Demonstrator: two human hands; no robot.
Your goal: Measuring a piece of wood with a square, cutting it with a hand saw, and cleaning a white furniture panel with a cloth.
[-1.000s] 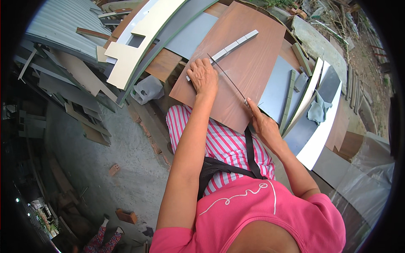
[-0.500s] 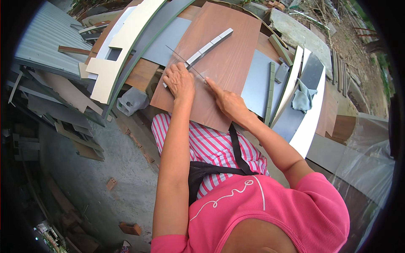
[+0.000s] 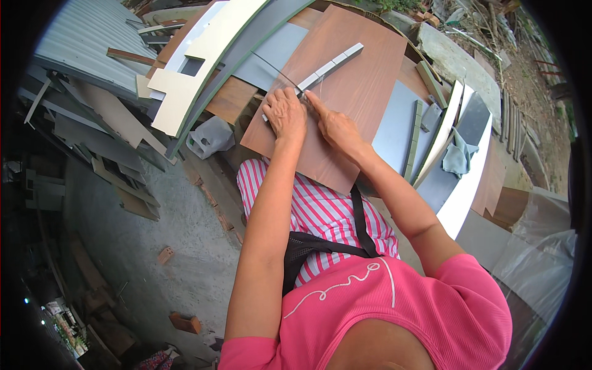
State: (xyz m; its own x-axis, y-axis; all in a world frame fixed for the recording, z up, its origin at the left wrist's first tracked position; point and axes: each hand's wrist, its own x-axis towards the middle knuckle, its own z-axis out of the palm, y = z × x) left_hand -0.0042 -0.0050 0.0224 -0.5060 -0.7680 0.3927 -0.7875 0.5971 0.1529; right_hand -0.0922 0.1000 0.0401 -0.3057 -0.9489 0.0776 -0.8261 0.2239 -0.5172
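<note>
- Brown wood-grain board (image 3: 364, 80) across the work spot, its near edge out over the striped trousers (image 3: 308, 209), and on top of it lies the pale strip (image 3: 330, 66), slanting from upper right down to the left hand (image 3: 285, 114).
- And here's the change: the right hand (image 3: 339, 129), a second ago well back toward the board's right edge, is now up beside the left, the two almost meeting at the strip.
- With it goes the thin blade (image 3: 275, 69)! It was stretched out toward the lower right; now nearly all its visible length reaches past the strip to the upper left, its tip beyond the board's edge.
- The left hand hasn't budged from its post, fingers curled down over the strip's lower end, a stub of it poking out beyond them; it looks like a firm clamp against the board.
- The right hand is closed round the near end of the blade, index finger laid out straight along it; whether there's a handle inside that fist, I cannot tell.
- What does it mean for the work? Reads as a full sawing stroke, run from one end of the blade to the other, just above the left fingertips.
- Dark lines cross the strip further up, cuts or marks, too small to call; at the blade itself the strip looks unparted, though the fingers hide how deep it has bitten.
</note>
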